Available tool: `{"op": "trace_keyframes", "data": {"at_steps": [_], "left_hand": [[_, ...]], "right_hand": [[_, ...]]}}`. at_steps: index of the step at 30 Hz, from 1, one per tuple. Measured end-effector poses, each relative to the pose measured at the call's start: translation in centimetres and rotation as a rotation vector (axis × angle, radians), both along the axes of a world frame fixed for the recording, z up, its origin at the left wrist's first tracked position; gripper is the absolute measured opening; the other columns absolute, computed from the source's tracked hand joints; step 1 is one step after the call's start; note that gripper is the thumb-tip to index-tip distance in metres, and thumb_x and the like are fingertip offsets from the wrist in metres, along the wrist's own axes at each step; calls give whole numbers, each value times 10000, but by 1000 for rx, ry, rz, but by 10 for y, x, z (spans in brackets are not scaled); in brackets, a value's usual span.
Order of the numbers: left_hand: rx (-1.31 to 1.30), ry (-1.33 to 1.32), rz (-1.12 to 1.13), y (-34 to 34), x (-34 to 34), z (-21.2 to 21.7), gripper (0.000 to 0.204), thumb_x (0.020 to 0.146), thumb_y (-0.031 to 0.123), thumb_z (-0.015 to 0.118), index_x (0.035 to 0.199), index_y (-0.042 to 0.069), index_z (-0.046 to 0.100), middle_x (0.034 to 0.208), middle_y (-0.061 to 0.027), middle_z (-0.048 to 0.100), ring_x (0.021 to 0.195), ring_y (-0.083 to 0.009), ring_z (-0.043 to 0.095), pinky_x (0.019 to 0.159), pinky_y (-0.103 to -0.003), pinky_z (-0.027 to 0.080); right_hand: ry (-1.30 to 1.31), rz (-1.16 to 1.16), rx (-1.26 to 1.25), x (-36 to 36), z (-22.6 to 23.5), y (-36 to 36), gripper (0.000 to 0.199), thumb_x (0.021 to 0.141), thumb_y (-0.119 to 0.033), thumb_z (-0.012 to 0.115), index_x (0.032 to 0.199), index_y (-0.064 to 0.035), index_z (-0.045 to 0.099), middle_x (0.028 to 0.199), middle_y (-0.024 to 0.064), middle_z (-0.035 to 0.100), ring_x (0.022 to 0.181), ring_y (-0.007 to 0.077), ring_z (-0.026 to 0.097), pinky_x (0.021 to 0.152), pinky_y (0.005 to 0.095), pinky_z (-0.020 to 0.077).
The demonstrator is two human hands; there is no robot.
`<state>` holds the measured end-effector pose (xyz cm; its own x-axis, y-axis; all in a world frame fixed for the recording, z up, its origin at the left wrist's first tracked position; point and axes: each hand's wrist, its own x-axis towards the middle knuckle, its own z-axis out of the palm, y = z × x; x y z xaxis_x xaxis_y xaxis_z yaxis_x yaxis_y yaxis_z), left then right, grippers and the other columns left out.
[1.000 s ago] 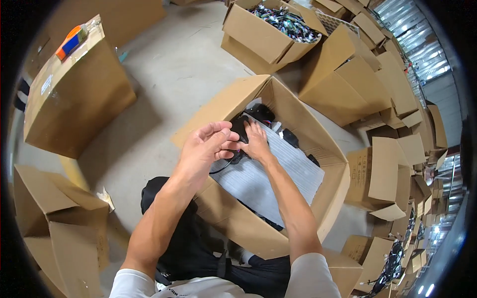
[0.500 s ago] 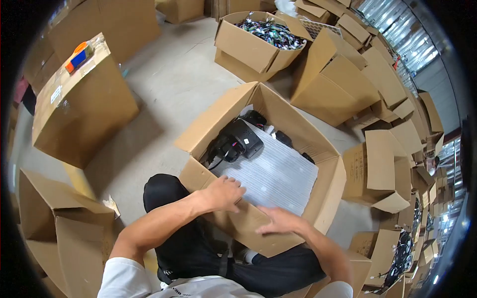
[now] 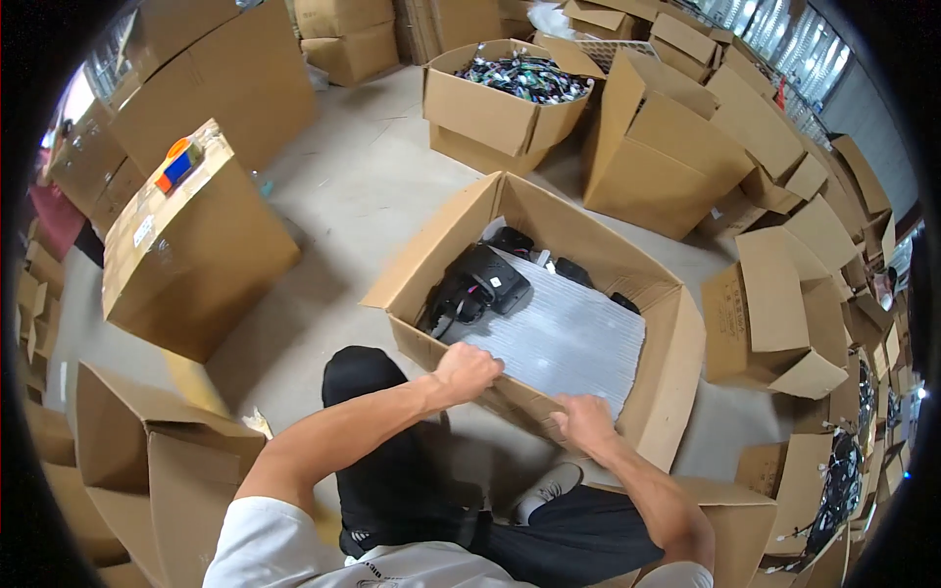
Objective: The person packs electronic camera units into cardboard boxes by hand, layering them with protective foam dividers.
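Observation:
An open cardboard box (image 3: 655, 421) stands on the floor in front of my knees. My left hand (image 3: 469, 374) is closed over its near edge, left of the middle. Farther right along the same edge, my right hand (image 3: 586, 419) grips the cardboard with curled fingers. Inside lies a pale ribbed foam sheet (image 3: 569, 333). A black plastic device (image 3: 493, 279) with a round part and a cable rests on the sheet's left side. More black parts (image 3: 573, 272) show along the sheet's far edge, partly covered by it.
A box of tangled wires (image 3: 524, 78) stands beyond. At left, a closed carton (image 3: 201, 265) carries a blue and orange tape dispenser (image 3: 176, 169). Open boxes (image 3: 774, 314) crowd the right side, and another (image 3: 167, 441) sits at my lower left. A person (image 3: 61, 216) is at the far left.
My hands have gone from lying on the near flap to gripping the box's near edge. That flap now hangs lower, and my right shoe shows below it. The whole view has shifted slightly.

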<state>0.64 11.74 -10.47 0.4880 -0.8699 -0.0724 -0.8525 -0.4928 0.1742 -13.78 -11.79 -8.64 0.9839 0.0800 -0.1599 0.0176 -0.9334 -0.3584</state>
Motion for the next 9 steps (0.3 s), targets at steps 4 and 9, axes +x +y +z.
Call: {"op": "trace_keyframes", "data": {"at_steps": [4, 9], "left_hand": [[-4, -37, 37, -25, 2, 5, 95, 833, 196, 684, 821, 119, 737, 813, -102, 745, 793, -256, 743, 659, -394, 577], [-190, -183, 38, -47, 5, -13, 94, 796, 165, 672, 841, 104, 728, 823, -92, 754, 766, -246, 747, 630, -426, 580]], "right_hand": [[-118, -65, -119, 6, -11, -28, 243, 828, -267, 736, 997, -92, 725, 832, 214, 702, 820, 420, 679, 746, 529, 523], [-140, -132, -93, 19, -2, -41, 353, 758, -233, 774, 1053, -46, 724, 942, 233, 708, 931, 434, 671, 854, 511, 522]]}}
